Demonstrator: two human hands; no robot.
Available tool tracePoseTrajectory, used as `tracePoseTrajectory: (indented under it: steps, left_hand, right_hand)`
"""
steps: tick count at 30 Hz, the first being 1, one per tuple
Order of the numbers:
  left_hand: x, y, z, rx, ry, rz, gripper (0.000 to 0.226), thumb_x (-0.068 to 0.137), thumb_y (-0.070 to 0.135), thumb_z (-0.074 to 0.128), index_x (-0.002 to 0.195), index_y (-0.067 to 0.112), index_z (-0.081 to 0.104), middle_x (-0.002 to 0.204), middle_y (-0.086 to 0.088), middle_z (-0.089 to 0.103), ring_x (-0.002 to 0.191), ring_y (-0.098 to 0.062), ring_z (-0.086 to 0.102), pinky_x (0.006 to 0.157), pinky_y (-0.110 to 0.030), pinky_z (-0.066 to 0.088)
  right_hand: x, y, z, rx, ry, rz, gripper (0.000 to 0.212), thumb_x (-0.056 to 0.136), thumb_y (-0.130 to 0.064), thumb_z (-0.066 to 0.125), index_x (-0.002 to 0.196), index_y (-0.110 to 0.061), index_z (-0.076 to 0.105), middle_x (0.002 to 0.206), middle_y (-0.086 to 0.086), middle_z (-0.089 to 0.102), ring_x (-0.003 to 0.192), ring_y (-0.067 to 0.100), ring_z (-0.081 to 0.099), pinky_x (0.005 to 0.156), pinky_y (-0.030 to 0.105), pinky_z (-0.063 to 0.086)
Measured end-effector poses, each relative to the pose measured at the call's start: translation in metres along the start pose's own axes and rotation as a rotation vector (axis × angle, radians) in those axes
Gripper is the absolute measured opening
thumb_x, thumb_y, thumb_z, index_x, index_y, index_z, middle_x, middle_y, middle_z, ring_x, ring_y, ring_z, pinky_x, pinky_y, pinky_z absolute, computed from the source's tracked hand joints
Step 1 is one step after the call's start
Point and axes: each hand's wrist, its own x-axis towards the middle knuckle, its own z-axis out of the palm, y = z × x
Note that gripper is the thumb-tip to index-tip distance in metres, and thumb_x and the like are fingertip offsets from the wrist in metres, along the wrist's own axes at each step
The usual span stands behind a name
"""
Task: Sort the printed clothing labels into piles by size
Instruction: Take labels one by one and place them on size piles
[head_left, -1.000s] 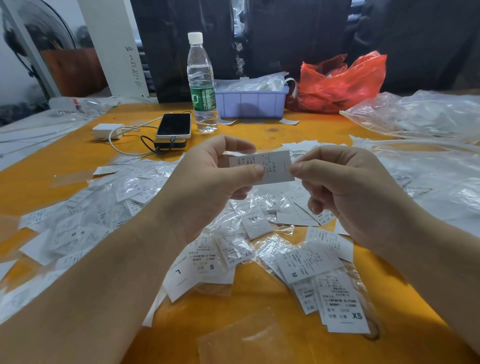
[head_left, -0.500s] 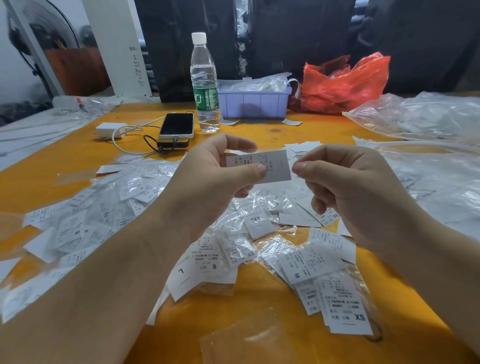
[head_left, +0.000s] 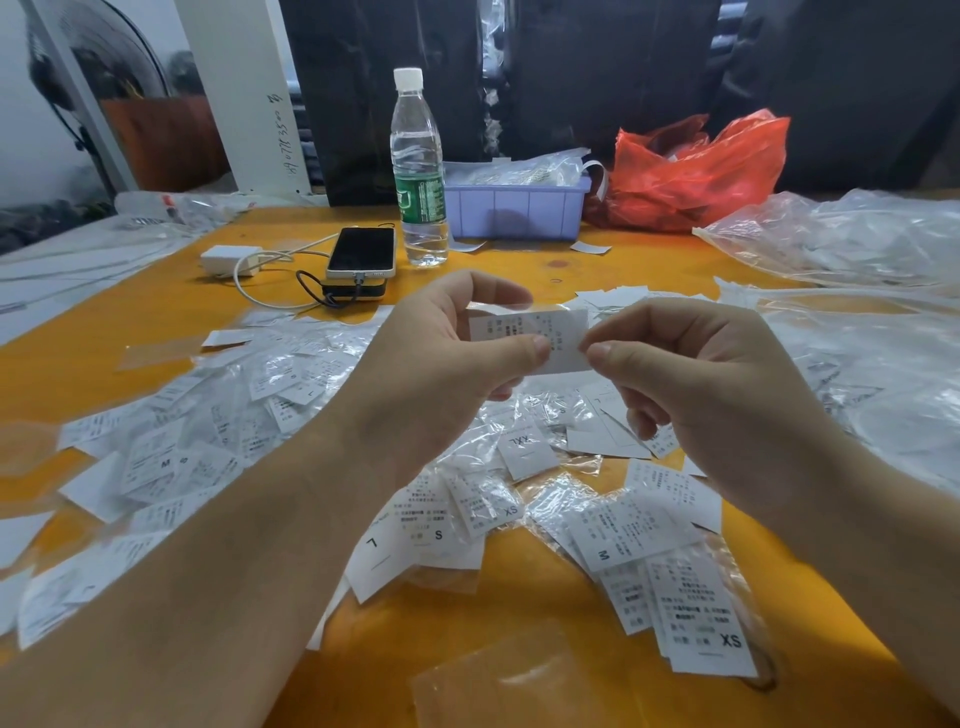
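Presently: orange wooden table (head_left: 649, 260), strewn with loose white printed clothing labels (head_left: 291, 415), many in clear sleeves — no tidy piles yet. Red plastic bag (head_left: 696, 171), lilac plastic tray (head_left: 514, 213), clear water bottle (head_left: 418, 171) and black phone (head_left: 362, 254) stand at the far side. Left hand (head_left: 447, 364) pinches one white label (head_left: 530, 338) between thumb and forefinger; right hand (head_left: 691, 374), closer than a second ago, now pinches its right edge — likely reading its size. Held above the heap, long axis left-right, print facing the camera.
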Motion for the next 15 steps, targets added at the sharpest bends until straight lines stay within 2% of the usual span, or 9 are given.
tracePoseTrajectory:
  steps: [7,11,15]
  left_hand:
    - [-0.0002,0.0011,-0.0009,-0.011,-0.003,0.004,0.026,0.078,0.015,0.078,0.097,0.026,0.064,0.079,0.005,0.072,0.082,-0.013,0.069,0.065,-0.020,0.056]
    - [0.0002,0.0008,-0.0013,-0.010,-0.001,-0.004,0.026,0.078,0.015,0.078,0.097,0.025,0.064,0.077,0.005,0.072,0.080,-0.012,0.069,0.065,-0.019,0.056]
    - [0.0010,0.0002,-0.0007,0.009,0.006,-0.012,0.027,0.077,0.016,0.079,0.097,0.027,0.064,0.078,0.005,0.072,0.081,-0.013,0.070,0.065,-0.020,0.056]
  right_hand:
    - [0.0023,-0.0005,-0.0010,-0.024,0.052,0.031,0.015,0.086,-0.004,0.066,0.076,-0.014,0.072,0.048,-0.007,0.052,0.044,0.010,0.044,0.048,0.034,0.042]
    - [0.0019,-0.0027,-0.0015,-0.032,0.056,0.030,0.013,0.086,-0.005,0.065,0.078,-0.013,0.072,0.049,-0.008,0.054,0.045,0.007,0.045,0.047,0.028,0.043]
    - [0.0019,-0.0026,-0.0025,-0.049,0.029,0.026,0.012,0.086,-0.006,0.065,0.078,-0.012,0.072,0.049,-0.008,0.055,0.046,0.005,0.046,0.048,0.029,0.042]
